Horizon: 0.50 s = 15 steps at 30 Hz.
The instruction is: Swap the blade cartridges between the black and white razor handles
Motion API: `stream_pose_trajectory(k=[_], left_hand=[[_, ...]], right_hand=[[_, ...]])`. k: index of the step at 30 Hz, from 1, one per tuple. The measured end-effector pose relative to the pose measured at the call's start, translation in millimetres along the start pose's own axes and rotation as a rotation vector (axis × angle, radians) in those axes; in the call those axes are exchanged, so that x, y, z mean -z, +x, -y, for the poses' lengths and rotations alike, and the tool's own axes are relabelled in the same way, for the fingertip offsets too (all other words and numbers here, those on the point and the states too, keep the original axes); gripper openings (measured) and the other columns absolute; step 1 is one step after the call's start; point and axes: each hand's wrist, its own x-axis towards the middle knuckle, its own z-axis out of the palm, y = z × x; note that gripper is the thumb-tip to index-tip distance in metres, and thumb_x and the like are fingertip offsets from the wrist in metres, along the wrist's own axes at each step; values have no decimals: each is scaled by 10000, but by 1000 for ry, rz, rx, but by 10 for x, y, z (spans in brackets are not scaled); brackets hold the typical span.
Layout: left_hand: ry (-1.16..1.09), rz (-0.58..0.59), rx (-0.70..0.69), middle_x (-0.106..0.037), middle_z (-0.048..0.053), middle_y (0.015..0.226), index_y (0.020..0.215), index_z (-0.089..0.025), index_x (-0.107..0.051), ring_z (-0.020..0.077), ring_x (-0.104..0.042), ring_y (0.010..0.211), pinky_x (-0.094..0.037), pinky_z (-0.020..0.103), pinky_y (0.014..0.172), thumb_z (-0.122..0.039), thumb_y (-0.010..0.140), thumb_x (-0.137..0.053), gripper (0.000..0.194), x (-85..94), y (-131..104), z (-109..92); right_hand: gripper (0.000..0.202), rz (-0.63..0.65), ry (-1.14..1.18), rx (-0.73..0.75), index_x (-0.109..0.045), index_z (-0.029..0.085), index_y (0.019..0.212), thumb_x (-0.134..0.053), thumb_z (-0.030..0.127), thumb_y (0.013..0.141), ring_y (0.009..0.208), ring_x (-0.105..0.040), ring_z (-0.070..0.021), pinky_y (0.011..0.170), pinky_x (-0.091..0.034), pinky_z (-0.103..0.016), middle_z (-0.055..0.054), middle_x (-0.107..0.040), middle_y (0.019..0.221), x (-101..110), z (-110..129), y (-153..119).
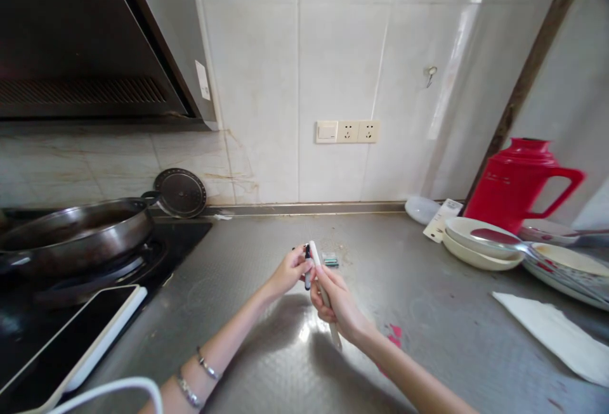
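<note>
My right hand [335, 303] is closed around a long, slim whitish stick-like object [316, 255], tilted with its lower end [336, 338] sticking out below my palm. Its exact kind I cannot make out. Close beside it, my left hand [288, 271] pinches a small, narrow black-and-grey object [307, 279], too small to name. Both hands meet over the middle of the counter, and their fingers nearly touch. Just behind them on the counter lie small green-and-silver batteries [330, 262], partly under what looks like clear packaging.
On the left are a gas stove with a metal pan [80, 230], a phone [71, 350] and a white cable [118, 385]. A steel counter [228, 338] runs across. At right stand a red thermos jug [518, 179], stacked dishes [483, 252] and a folded white sheet [556, 331].
</note>
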Motion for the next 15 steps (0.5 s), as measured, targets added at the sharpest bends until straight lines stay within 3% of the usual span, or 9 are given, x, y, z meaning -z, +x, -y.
stream_pose_trajectory(k=[7, 12, 15], left_hand=[[12, 21, 2, -539, -28, 630, 891, -159, -497, 74, -508, 493, -387, 172, 461, -436, 710, -640, 361, 4, 3, 22], [50, -38, -1, -518, -41, 625, 894, -165, -505, 72, -493, 513, -376, 164, 467, -389, 686, -659, 342, 24, 8, -4], [49, -15, 8, -496, -49, 593, 877, -164, -497, 68, -465, 482, -348, 164, 448, -391, 681, -650, 337, 9, 7, -19]], right_hand=[[420, -34, 28, 58, -435, 197, 733, -572, 593, 718, 261, -189, -3, 271, -80, -140, 96, -434, 412, -35, 0, 32], [432, -53, 42, -6, -432, 197, 715, -579, 603, 701, 251, -184, -1, 271, -77, -139, 100, -417, 392, -64, -74, 31], [431, -40, 64, -1, -436, 199, 717, -586, 603, 694, 249, -189, -4, 269, -81, -139, 101, -414, 386, -102, -89, 24]])
